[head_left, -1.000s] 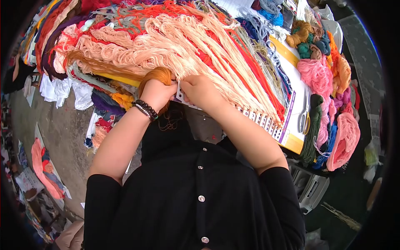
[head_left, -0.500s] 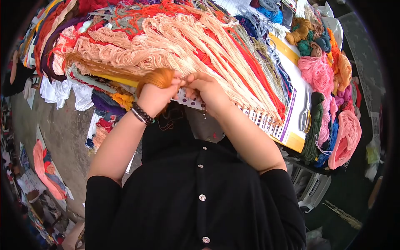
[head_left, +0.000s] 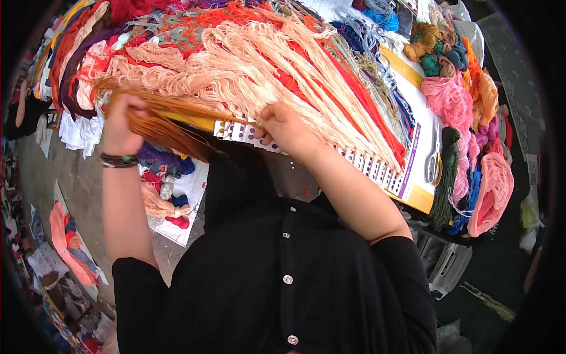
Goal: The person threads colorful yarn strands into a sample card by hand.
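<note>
A long bundle of rust-brown thread (head_left: 177, 108) runs between my two hands along the near edge of the pile. At its left part my left hand (head_left: 124, 123), a little blurred, is closed round the strands, with loose thread hanging below. My right hand (head_left: 287, 128) pinches the thread's thin right end, fingertips together, at a white card strip (head_left: 237, 131) with dark round holes. Behind both hands lie peach thread hanks (head_left: 236, 71), their ends fastened along the same strip at the right.
Red and grey threads surround the peach ones. Scissors (head_left: 435, 159) lie on a yellow-and-white board (head_left: 407, 197) at the right, beside pink yarn hanks (head_left: 492, 192). Below left, small yarn bundles (head_left: 162, 203) rest on white paper. Another person's arm (head_left: 22, 106) shows at the far left.
My left hand has moved left, away from the right hand, and the bunched brown thread is now drawn out between them. My right hand stays near the card strip.
</note>
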`<state>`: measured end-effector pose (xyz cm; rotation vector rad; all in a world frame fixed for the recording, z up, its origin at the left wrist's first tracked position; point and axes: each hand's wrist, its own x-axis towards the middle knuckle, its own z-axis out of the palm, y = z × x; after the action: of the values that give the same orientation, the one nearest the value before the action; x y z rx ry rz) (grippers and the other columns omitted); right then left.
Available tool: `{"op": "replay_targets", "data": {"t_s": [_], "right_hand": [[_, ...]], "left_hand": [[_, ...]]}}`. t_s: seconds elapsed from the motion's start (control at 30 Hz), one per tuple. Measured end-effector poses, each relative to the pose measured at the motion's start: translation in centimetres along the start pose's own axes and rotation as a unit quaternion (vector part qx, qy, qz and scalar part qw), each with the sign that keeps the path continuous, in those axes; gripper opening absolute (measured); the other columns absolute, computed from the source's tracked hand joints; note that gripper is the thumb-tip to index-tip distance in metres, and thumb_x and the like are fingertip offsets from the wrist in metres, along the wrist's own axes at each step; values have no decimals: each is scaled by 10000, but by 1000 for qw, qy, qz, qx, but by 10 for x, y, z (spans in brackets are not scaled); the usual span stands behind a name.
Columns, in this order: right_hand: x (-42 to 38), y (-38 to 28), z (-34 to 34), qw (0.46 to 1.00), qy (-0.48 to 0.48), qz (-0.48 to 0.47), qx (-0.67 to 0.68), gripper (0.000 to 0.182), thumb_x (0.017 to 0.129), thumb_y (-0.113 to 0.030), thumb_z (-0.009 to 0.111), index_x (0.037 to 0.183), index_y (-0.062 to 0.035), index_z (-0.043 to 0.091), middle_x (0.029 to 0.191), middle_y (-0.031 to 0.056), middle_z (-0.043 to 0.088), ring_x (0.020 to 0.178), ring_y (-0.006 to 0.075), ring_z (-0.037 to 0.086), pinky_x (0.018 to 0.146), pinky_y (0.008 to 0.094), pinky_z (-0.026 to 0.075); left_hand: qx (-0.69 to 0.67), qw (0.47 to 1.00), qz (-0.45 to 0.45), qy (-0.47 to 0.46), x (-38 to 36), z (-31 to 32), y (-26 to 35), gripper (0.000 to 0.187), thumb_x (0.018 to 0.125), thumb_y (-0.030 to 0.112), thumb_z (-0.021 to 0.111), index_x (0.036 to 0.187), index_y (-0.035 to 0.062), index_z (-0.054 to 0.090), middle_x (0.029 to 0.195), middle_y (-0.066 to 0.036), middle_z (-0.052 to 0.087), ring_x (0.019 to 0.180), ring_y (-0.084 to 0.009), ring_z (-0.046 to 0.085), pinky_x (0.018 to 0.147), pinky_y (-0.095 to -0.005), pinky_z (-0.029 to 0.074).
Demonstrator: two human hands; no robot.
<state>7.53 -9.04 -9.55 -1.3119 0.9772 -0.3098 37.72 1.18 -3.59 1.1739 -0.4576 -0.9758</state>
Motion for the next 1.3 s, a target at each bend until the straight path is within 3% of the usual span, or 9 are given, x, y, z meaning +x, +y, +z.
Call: {"op": "replay_targets", "data": {"t_s": [0.3, 0.37, 0.57, 0.6, 0.63, 0.87, 0.93, 1.07, 1.3], "right_hand": [[-7, -10, 1, 998, 3, 19, -59, 121, 844, -80, 518, 936, -1, 516, 767, 97, 658, 631, 136, 612, 597, 266, 495], [-8, -9, 1, 996, 4, 3, -86, 131, 804, -74, 564, 912, -2, 549, 761, 96, 662, 646, 145, 625, 616, 283, 498], [-3, 14, 2, 989, 31, -61, -129, 233, 743, -106, 629, 952, -19, 580, 774, 105, 659, 726, 206, 642, 685, 327, 494], [-4, 16, 3, 983, 47, -78, -160, 247, 736, -123, 639, 959, -30, 585, 783, 104, 659, 756, 222, 642, 705, 338, 490], [-3, 16, 3, 983, 46, -81, -158, 247, 736, -123, 639, 959, -30, 585, 783, 104, 659, 756, 222, 642, 705, 338, 490], [-30, 5, 38, 828, 150, -324, -432, 203, 760, -113, 603, 952, -47, 598, 842, 95, 644, 793, 308, 603, 734, 391, 483], [-35, -3, 47, 703, 120, -504, -486, 244, 745, -119, 621, 982, -66, 607, 977, 97, 622, 931, 292, 578, 829, 401, 447], [-10, 6, 63, 644, 136, -526, -538, 302, 720, -111, 631, 1013, -46, 600, 1062, 112, 587, 989, 316, 547, 881, 403, 428], [19, 8, 71, 766, 120, -477, -414, 260, 655, -58, 695, 912, -61, 657, 982, 112, 619, 960, 332, 550, 848, 401, 454]], "left_hand": [[-79, 994, 57, -40, 14, -99, 82, 463, 958, 217, 444, 1329, -44, 345, 1328, -172, 448, 1286, -241, 375, 1080, -358, 287], [-111, 958, 80, -253, 5, -142, 128, 458, 968, 174, 405, 1374, -4, 291, 1358, -140, 438, 831, -98, 554, 741, -217, 458], [-45, 959, 280, -11, -38, -338, 333, 452, 938, 75, 417, 1373, 5, 314, 1074, -79, 596, 595, -65, 365, 601, -180, 358], [335, 815, 437, 179, -42, -329, 343, 282, 860, 262, 524, 1057, 77, 605, 999, 4, 664, 543, -114, 475, 510, -218, 407], [-122, 902, 360, 207, -86, -230, 318, 192, 859, 231, 531, 968, 108, 630, 788, 59, 670, 415, -61, 382, 416, -156, 308], [23, 898, 408, 164, -145, -189, 303, 234, 832, 210, 563, 1021, 84, 617, 751, 33, 636, 478, -64, 465, 452, -149, 357], [-43, 960, 181, -211, -119, -313, 353, 458, 938, 82, 429, 1375, 9, 314, 1099, -72, 582, 614, -80, 376, 610, -195, 366], [-101, 973, 167, -121, -121, -282, 298, 422, 957, 110, 407, 1359, 8, 332, 1262, -105, 522, 629, -76, 410, 578, -193, 375], [-50, 971, 122, -198, -175, -205, 237, 596, 964, 161, 405, 1442, 37, 71, 1044, -115, 599, 525, -64, 389, 494, -181, 364]]}}
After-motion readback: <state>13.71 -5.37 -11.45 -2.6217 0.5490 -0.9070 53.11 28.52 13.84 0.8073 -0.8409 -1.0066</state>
